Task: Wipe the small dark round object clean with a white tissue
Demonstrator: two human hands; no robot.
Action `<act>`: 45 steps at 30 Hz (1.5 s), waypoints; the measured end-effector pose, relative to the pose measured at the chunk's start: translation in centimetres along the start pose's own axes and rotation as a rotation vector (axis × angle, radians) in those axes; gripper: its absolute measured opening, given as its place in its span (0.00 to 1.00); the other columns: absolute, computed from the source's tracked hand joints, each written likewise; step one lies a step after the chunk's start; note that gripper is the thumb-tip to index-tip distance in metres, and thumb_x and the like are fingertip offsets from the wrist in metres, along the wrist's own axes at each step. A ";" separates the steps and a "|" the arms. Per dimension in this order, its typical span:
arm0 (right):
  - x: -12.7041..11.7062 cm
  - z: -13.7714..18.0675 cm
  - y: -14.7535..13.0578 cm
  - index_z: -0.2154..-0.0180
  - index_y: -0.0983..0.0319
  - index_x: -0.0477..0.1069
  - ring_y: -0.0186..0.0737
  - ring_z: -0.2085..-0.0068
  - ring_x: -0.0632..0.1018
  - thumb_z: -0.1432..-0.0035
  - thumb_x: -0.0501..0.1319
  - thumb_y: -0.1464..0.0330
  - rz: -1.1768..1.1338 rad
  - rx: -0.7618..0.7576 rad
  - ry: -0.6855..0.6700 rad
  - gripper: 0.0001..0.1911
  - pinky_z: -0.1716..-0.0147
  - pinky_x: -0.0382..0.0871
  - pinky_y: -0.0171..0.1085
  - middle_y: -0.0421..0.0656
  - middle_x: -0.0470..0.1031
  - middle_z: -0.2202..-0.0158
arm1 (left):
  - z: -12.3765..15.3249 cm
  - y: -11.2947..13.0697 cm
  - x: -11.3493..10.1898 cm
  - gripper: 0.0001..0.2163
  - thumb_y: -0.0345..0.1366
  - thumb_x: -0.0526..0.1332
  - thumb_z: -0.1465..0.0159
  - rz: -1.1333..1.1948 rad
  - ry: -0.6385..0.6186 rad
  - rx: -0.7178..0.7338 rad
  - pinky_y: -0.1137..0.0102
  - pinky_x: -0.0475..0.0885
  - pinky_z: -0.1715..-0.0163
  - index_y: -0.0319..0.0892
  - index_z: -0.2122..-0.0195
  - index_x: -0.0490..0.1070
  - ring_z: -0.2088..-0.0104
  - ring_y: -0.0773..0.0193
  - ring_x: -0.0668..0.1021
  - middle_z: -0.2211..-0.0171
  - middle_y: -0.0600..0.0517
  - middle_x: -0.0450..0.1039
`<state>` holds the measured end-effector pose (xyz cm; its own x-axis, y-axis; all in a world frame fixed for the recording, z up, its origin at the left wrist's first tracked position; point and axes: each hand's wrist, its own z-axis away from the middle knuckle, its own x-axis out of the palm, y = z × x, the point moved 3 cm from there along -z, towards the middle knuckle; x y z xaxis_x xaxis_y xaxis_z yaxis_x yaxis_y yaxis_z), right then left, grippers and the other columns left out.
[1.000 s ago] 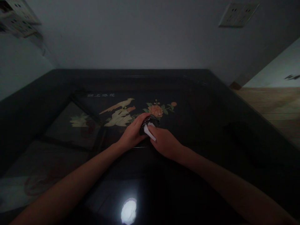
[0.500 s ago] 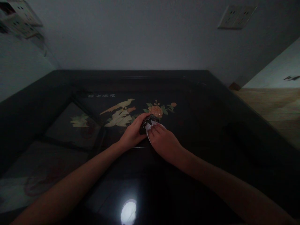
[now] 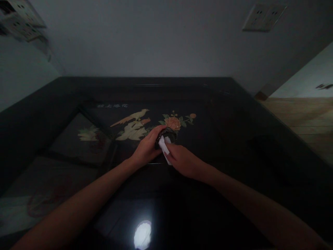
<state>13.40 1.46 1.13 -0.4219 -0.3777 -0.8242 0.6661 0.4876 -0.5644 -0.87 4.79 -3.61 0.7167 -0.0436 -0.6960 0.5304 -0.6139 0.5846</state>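
Note:
A small dark, shiny, round vessel, perhaps a glass ashtray (image 3: 171, 133), is at the middle of the black glossy table (image 3: 208, 208). My left hand (image 3: 148, 146) is wrapped round its left side, thumb toward me. In my right hand (image 3: 183, 159) is a white tissue (image 3: 163, 144), pinched by the fingers and pushed against the vessel's inside at the near right. The vessel's lower part and some right fingertips are hidden.
An inlaid bird (image 3: 134, 117) and flower (image 3: 173, 123) picture decorates the tabletop, which reflects light. The far edge meets a grey wall (image 3: 145, 38) with a socket (image 3: 264, 17). More sockets (image 3: 23, 21) are at upper left. Wooden floor (image 3: 307, 114) shows at right.
My right hand has turned and shifted slightly down and right, so more of the tissue and of the vessel's opening shows. My left hand keeps its hold in the same place.

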 end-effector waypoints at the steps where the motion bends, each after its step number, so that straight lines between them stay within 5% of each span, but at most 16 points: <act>1: 0.0 0.2 -0.2 0.56 0.70 0.68 0.42 0.60 0.78 0.37 0.50 0.78 0.090 -0.066 -0.017 0.11 0.59 0.70 0.38 0.52 0.77 0.59 | 0.0 0.0 0.0 0.32 0.28 0.62 0.43 -0.001 0.001 -0.006 0.54 0.64 0.42 0.45 0.38 0.51 0.40 0.52 0.66 0.40 0.41 0.61; 4: 0.1 0.7 -0.6 0.49 0.73 0.66 0.46 0.49 0.76 0.38 0.49 0.80 0.396 -0.214 0.007 0.17 0.48 0.68 0.42 0.56 0.74 0.50 | 0.0 0.0 0.1 0.32 0.28 0.61 0.43 -0.005 -0.008 -0.022 0.55 0.64 0.42 0.45 0.38 0.51 0.40 0.53 0.66 0.40 0.42 0.60; 8: 0.9 0.9 -0.6 0.47 0.80 0.65 0.53 0.45 0.73 0.38 0.50 0.79 0.742 -0.186 0.125 0.19 0.42 0.64 0.47 0.64 0.71 0.47 | -0.1 0.4 0.0 0.32 0.28 0.62 0.43 -0.018 -0.016 -0.022 0.58 0.63 0.41 0.45 0.38 0.51 0.39 0.54 0.65 0.40 0.44 0.60; 18: 2.9 0.7 0.4 0.44 0.83 0.62 0.56 0.41 0.69 0.39 0.48 0.79 0.809 -0.114 0.207 0.23 0.40 0.60 0.52 0.67 0.65 0.43 | -0.2 0.2 0.0 0.33 0.26 0.62 0.44 -0.037 0.009 -0.027 0.58 0.64 0.41 0.46 0.39 0.51 0.39 0.55 0.65 0.40 0.44 0.60; 23: 2.3 0.7 -0.3 0.45 0.79 0.64 0.53 0.43 0.71 0.39 0.48 0.80 0.637 -0.124 0.191 0.21 0.41 0.61 0.49 0.64 0.69 0.45 | -0.1 0.7 0.0 0.32 0.24 0.58 0.44 -0.043 -0.009 -0.004 0.57 0.65 0.41 0.47 0.38 0.51 0.39 0.55 0.65 0.39 0.45 0.60; 27: 1.6 0.5 -0.4 0.48 0.74 0.66 0.48 0.45 0.72 0.40 0.49 0.80 0.281 -0.107 0.118 0.19 0.43 0.63 0.45 0.58 0.71 0.46 | 0.1 1.0 -0.1 0.32 0.24 0.57 0.42 -0.052 -0.037 0.019 0.58 0.64 0.41 0.47 0.38 0.50 0.38 0.55 0.64 0.38 0.44 0.58; 33: 1.3 -0.1 0.1 0.54 0.69 0.67 0.43 0.61 0.78 0.38 0.52 0.75 -0.261 0.100 0.113 0.11 0.60 0.72 0.39 0.51 0.77 0.60 | 0.1 0.5 -0.2 0.34 0.23 0.58 0.45 -0.050 -0.004 0.005 0.55 0.63 0.41 0.46 0.38 0.49 0.38 0.54 0.63 0.38 0.43 0.58; 40: 1.0 0.4 -0.3 0.46 0.77 0.64 0.48 0.44 0.71 0.39 0.48 0.81 0.407 -0.217 0.087 0.20 0.43 0.64 0.45 0.61 0.71 0.46 | -0.2 0.1 0.0 0.32 0.26 0.61 0.44 0.019 0.026 -0.045 0.56 0.64 0.42 0.45 0.39 0.52 0.41 0.54 0.67 0.41 0.43 0.62; 45: 0.4 0.5 0.3 0.48 0.77 0.68 0.49 0.46 0.74 0.37 0.50 0.79 0.727 -0.299 0.135 0.18 0.42 0.64 0.46 0.61 0.73 0.48 | -0.3 -0.3 0.1 0.32 0.27 0.64 0.45 0.073 0.042 -0.058 0.57 0.66 0.43 0.45 0.40 0.54 0.42 0.54 0.68 0.42 0.44 0.64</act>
<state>13.75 1.12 0.64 -0.0288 0.2052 -0.9783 0.6183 0.7727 0.1439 -0.84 5.18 -3.70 0.7720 -0.0530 -0.6334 0.5004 -0.5637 0.6571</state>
